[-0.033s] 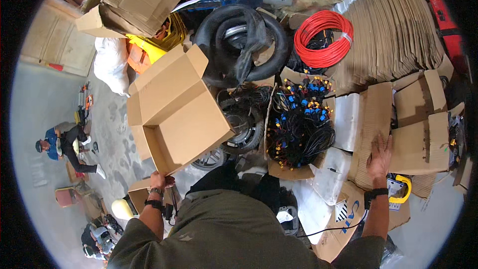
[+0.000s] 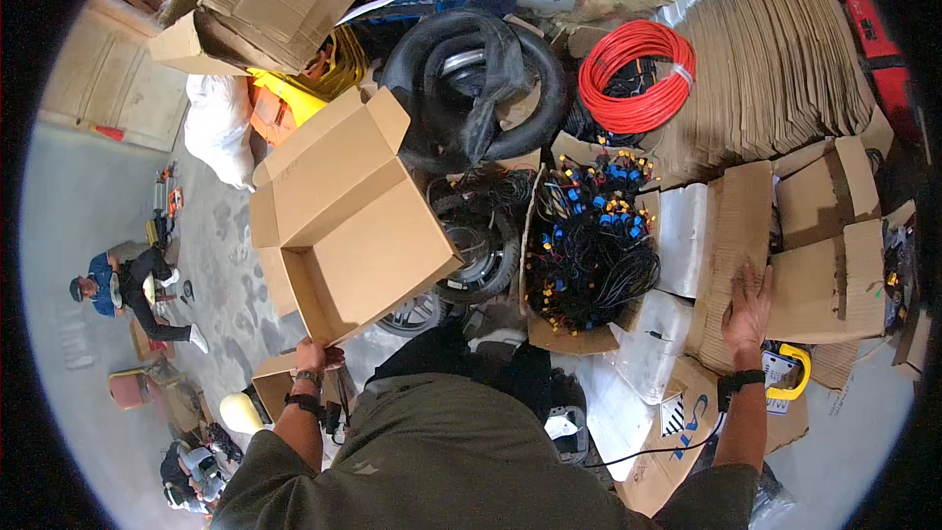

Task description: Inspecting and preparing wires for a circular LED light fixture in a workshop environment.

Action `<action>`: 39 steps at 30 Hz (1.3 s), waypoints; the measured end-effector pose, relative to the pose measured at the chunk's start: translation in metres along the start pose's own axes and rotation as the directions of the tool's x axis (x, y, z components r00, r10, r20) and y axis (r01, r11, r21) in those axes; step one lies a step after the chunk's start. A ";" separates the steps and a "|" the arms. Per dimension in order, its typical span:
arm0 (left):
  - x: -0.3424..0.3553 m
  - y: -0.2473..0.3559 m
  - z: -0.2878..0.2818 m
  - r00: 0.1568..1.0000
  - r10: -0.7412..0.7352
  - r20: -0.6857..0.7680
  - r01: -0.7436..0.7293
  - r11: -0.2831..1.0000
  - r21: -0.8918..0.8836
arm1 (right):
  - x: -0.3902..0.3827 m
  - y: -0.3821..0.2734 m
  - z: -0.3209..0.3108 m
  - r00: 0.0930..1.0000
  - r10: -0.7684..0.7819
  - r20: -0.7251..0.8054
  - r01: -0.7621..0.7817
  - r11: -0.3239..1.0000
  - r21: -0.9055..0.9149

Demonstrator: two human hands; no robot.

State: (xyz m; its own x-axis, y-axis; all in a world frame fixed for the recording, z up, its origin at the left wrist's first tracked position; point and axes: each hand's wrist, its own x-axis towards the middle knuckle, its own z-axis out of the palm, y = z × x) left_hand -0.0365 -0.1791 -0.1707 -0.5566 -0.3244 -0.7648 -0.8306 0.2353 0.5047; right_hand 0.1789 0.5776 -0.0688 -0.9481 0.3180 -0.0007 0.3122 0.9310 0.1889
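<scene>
My left hand (image 2: 316, 355) grips the near corner of an open, shallow cardboard box (image 2: 378, 253). The box is tilted, its lid folded back and nothing inside it. On the right, my right hand (image 2: 750, 312) lies with fingers stretched on an upright brown cardboard flap (image 2: 734, 226). Left of that hand stands a carton of wiring harnesses (image 2: 594, 255), a tangle of black cables with blue, yellow and orange connectors. White foam blocks (image 2: 681, 236) sit between this carton and the flap.
Black inner tubes (image 2: 402, 88), a red hose coil (image 2: 638, 77) and stacked flat cardboard (image 2: 765, 59) lie at the back. A wheel (image 2: 481, 255) is behind the held box. Open cartons (image 2: 810, 285) stand right of my hand. A person (image 2: 128, 285) sits far left.
</scene>
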 end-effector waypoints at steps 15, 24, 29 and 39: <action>-0.005 0.003 0.000 1.000 0.005 0.020 -0.006 0.999 0.041 | 0.003 -0.006 -0.005 1.000 -0.006 0.013 0.006 1.000 -0.005; -0.002 0.017 -0.038 1.000 0.020 -0.005 -0.019 0.995 0.094 | -0.002 0.006 0.011 0.997 -0.059 -0.040 0.057 0.997 -0.047; 0.005 0.032 -0.079 0.995 0.093 -0.026 -0.088 0.986 0.141 | 0.003 -0.003 -0.002 1.000 -0.009 0.011 0.009 1.000 -0.001; 0.012 0.063 -0.051 0.982 0.188 -0.031 -0.185 0.979 0.089 | 0.002 -0.001 0.001 1.000 -0.023 -0.007 0.023 1.000 -0.009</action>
State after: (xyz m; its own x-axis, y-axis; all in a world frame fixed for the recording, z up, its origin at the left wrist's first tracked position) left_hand -0.0963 -0.2152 -0.1280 -0.7032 -0.3022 -0.6435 -0.7086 0.3722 0.5995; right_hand 0.1770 0.5773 -0.0703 -0.9553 0.2956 0.0020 0.2901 0.9363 0.1977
